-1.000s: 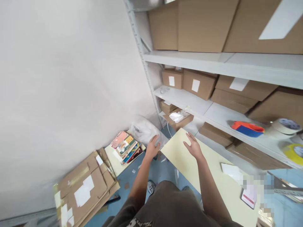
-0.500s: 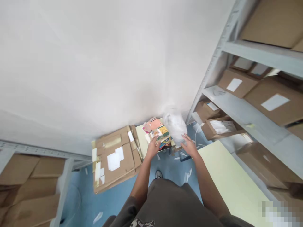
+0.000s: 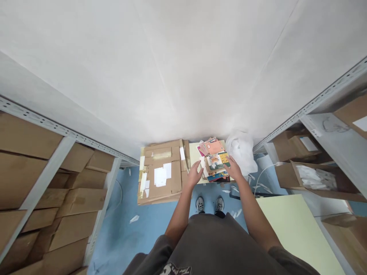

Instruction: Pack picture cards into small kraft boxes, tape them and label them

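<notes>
A pile of thin books lies on a pale yellow board by the wall. On top are a green and yellow book [image 3: 218, 162] and a peach-coloured booklet [image 3: 215, 147]. My left hand [image 3: 195, 173] is at the pile's left edge, thumb and fingers spread apart. At the right edge, my right hand [image 3: 234, 169] is open, its fingertips and thumb against or just over the green and yellow book. I cannot tell whether the left fingers touch the pile. A white plastic bag [image 3: 242, 154] sits right beside the books.
Flattened cardboard boxes [image 3: 160, 172] are stacked to the left of the books. Metal shelves with cartons [image 3: 83, 198] stand at the left, others at the right. A pale yellow board [image 3: 295, 229] lies at the lower right. Paper scraps [image 3: 134, 219] litter the blue floor [image 3: 126, 236].
The view has swung right, bringing the books between my hands. My right hand has gone from the plastic bag to the right edge of the books.
</notes>
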Demonstrator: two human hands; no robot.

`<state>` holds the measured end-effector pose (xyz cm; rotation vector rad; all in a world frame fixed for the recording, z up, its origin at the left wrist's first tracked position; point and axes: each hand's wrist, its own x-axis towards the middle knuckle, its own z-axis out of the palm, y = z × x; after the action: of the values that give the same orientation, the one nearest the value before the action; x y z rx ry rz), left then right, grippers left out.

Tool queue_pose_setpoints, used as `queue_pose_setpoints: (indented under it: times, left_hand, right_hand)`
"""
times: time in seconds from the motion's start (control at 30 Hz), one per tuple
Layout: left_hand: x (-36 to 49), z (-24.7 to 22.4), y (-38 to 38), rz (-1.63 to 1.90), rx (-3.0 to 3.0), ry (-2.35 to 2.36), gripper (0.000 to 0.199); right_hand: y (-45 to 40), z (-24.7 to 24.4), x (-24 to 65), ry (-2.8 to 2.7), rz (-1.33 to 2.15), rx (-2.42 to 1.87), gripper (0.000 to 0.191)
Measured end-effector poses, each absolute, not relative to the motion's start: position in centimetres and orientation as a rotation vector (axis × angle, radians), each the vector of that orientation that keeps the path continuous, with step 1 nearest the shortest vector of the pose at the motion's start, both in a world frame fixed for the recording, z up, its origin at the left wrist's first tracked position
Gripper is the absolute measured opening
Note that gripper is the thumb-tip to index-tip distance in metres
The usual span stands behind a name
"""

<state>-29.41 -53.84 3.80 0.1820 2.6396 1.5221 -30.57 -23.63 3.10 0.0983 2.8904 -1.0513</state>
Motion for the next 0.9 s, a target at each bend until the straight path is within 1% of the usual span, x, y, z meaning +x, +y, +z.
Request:
queue_pose_setpoints:
  times: [0.17,0.33,0.43,0.57,0.7,0.8,0.87,0.9]
  left_hand:
    - [-30.4,1.5,-52.0,1.393,0.182,2.630,0.056]
    - [-35.9,-1.1,-48.8,1.196,0.206,2.605,0.056]
    - [-39.1,-2.6,-47.2,1.060,0.159,2.588,0.059]
    - [-40.3,-4.0,-46.7,0.973,-0.050,2.614,0.054]
    - [-39.5,-3.8,-46.9,0.961,-0.209,2.623,0.050]
    - [-39.1,-2.7,-47.4,1.011,-0.240,2.555,0.039]
    - [-38.8,-1.7,-48.2,1.124,-0.256,2.468,0.033]
    - [-38.6,-1.3,-48.7,1.215,-0.248,2.425,0.033]
  right_hand:
    - [-23.8,-0.7,-32.3,2.727,-0.799,0.101,0.065]
    - [-25.1,-3.2,-34.0,2.592,-0.497,0.006,0.067]
    - [-25.7,-3.9,-35.0,2.616,-0.437,-0.167,0.063]
    - [-25.6,-4.2,-36.8,2.598,-0.519,-0.340,0.062]
    - [-25.4,-4.2,-38.1,2.576,-0.623,-0.365,0.061]
    - [-25.6,-3.9,-37.3,2.579,-0.771,-0.181,0.059]
    - [-25.9,-3.6,-36.1,2.588,-0.965,0.018,0.063]
    - [-26.0,-3.4,-35.3,2.582,-1.094,0.120,0.065]
